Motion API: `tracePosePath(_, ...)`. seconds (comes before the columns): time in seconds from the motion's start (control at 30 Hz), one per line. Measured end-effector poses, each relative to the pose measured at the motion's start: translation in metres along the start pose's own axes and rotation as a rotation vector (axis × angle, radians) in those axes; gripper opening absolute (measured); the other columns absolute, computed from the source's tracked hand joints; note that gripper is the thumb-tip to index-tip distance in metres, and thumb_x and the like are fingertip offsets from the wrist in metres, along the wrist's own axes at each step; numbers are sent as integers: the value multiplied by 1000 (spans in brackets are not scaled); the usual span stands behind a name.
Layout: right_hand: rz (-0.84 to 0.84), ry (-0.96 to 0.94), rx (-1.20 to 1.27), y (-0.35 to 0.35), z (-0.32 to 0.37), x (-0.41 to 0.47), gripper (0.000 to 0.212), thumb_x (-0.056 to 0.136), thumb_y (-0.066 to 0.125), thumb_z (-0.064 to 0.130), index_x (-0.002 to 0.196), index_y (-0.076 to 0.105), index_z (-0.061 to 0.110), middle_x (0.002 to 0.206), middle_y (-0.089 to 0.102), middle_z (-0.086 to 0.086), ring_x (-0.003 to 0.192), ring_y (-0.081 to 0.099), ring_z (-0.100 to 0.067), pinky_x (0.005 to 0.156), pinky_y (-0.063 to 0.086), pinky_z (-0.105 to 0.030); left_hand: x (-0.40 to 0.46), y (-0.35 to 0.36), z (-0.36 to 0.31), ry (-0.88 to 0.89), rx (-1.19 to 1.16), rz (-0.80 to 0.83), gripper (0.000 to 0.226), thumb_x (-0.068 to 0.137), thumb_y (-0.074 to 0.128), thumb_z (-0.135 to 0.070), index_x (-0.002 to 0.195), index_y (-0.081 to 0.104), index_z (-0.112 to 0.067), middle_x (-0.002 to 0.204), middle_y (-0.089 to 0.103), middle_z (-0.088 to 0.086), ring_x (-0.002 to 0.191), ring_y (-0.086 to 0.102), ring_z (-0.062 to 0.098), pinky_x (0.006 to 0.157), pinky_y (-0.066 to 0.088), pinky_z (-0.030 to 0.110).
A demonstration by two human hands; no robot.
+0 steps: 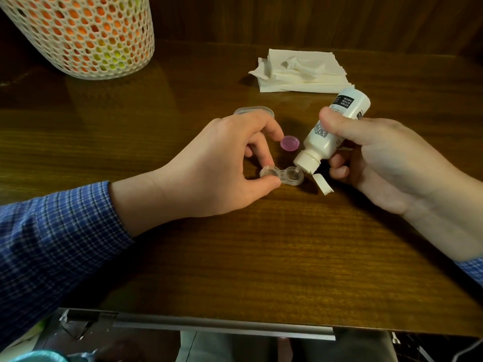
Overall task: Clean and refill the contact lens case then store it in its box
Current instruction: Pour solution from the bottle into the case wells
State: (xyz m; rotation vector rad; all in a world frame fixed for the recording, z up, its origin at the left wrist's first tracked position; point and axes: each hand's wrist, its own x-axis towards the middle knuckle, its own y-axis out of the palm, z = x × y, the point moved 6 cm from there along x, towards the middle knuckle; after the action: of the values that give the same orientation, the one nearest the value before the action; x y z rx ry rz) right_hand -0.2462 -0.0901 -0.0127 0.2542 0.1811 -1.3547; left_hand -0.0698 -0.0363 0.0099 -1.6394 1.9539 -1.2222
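Observation:
A clear two-well contact lens case [283, 175] lies on the wooden table [261, 244]. My left hand [222, 163] pinches its left well between thumb and fingers. My right hand [386, 158] grips a white solution bottle [329, 131], tipped nozzle-down over the case's right well, its flip cap hanging open. A purple lens-case cap [290, 143] rests on the table just behind the case. A clear oval box part [254, 111] shows behind my left hand, partly hidden by it.
A stack of white tissues [300, 70] lies at the back right. A tall white mesh basket [86, 35] with orange and green contents stands at the back left. A wooden wall closes the back. The table's near edge has a metal rail [209, 323].

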Motion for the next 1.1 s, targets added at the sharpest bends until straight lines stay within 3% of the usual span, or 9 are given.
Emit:
tracePosePath(0.37,-12,12,29,0,1,0,47,65,78,42,101,69,13,69,65,3,46,51,-5,41,40,-17,1,0,-1,8,17,-2,52,84,84,-26,128,61,-13,89,76,-14,90,71,-2,89,53,16)
tracePosePath(0.5,-14,10,19,0,2,0,54,61,79,44,103,69,11,70,65,2,48,52,-5,42,42,-19,0,0,0,5,11,-4,52,84,84,-26,128,61,-13,89,76,-14,90,71,-1,89,53,17)
tracePosePath(0.97,-11,5,-5,-1,1,0,44,76,79,39,110,69,11,64,67,5,48,53,-4,42,42,-18,0,-1,0,1,20,1,54,83,85,-29,129,61,-14,90,76,-14,91,71,-2,90,52,14)
tracePosePath(1.1,-16,10,-1,-1,0,1,43,78,78,38,110,69,12,72,66,2,49,52,-5,42,42,-18,0,-1,0,-3,20,1,54,83,85,-29,129,61,-15,90,77,-14,91,71,-2,91,51,13)
